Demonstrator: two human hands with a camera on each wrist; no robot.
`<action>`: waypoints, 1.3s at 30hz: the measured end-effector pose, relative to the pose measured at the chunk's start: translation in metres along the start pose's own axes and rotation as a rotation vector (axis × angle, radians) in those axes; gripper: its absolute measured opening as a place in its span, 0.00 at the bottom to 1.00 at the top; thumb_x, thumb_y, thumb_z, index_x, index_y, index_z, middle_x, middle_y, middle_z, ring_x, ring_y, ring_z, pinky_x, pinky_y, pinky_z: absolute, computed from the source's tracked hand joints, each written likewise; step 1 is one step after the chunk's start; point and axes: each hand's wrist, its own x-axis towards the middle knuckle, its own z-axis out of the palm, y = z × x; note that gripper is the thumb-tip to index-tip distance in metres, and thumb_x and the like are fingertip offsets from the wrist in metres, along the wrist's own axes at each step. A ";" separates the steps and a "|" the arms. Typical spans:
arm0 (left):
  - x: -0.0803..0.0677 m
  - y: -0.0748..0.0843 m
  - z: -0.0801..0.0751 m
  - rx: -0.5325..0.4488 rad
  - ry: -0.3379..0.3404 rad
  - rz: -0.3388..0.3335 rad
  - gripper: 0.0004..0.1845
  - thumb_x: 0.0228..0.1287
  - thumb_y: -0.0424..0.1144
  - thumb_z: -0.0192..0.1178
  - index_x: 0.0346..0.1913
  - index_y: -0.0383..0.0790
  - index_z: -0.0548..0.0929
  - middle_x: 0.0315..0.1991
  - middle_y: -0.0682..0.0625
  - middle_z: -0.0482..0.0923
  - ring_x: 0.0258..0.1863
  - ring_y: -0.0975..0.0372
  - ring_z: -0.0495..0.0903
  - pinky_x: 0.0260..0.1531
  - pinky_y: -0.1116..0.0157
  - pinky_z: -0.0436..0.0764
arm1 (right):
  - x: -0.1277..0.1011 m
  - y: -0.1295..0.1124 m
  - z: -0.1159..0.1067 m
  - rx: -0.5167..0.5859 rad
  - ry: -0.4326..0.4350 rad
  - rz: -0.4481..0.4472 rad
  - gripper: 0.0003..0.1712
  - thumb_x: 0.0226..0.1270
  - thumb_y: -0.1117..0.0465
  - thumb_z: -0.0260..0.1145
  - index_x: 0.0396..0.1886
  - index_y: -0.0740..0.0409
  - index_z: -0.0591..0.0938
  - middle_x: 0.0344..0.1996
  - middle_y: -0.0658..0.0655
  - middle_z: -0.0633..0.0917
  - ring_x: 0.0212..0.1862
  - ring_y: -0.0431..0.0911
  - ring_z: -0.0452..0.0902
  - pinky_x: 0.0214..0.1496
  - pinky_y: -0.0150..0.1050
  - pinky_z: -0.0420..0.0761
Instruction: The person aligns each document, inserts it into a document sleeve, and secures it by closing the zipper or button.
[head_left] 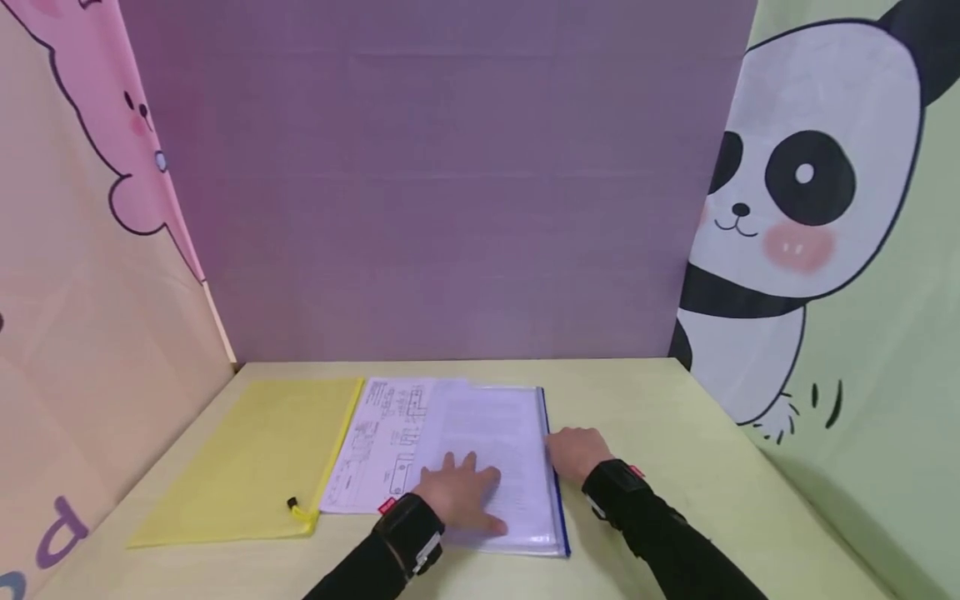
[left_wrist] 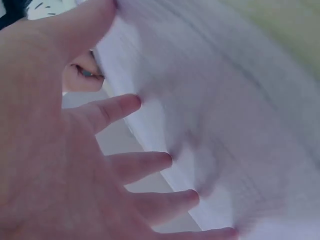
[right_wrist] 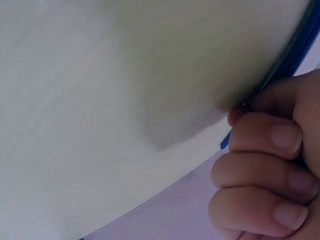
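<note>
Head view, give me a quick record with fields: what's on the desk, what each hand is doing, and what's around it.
surface: pale yellow-green desk
clear folder: blue-edged transparent zip folder with printed pages inside, lying flat
loose sheet: diagram-printed paper, partly under the clear folder's left side
yellow folder: yellow zip folder lying flat to the left, touching the loose sheet
left hand: flat, fingers spread, pressing on the clear folder
right hand: fingers curled at the folder's blue right edge
backdrop: purple panel, cartoon panda panel on the right
</note>
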 end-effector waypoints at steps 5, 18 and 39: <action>-0.001 0.002 0.002 -0.014 -0.012 -0.035 0.45 0.52 0.72 0.66 0.73 0.58 0.73 0.75 0.40 0.64 0.73 0.35 0.60 0.63 0.29 0.63 | 0.003 0.003 0.007 0.004 0.005 -0.004 0.12 0.71 0.65 0.60 0.25 0.60 0.79 0.22 0.59 0.82 0.27 0.54 0.81 0.31 0.55 0.84; 0.005 -0.004 -0.003 -0.007 0.003 -0.057 0.46 0.52 0.73 0.66 0.73 0.58 0.73 0.75 0.41 0.65 0.72 0.37 0.62 0.61 0.32 0.68 | 0.008 0.004 0.004 0.004 0.034 -0.042 0.10 0.73 0.64 0.60 0.28 0.59 0.79 0.21 0.58 0.80 0.25 0.52 0.78 0.30 0.53 0.83; 0.005 0.001 0.002 0.020 0.037 -0.071 0.45 0.51 0.73 0.66 0.72 0.59 0.74 0.73 0.42 0.68 0.70 0.38 0.65 0.58 0.34 0.72 | -0.001 0.008 0.003 0.053 -0.008 -0.077 0.10 0.73 0.62 0.62 0.29 0.58 0.79 0.20 0.55 0.77 0.24 0.49 0.73 0.31 0.51 0.82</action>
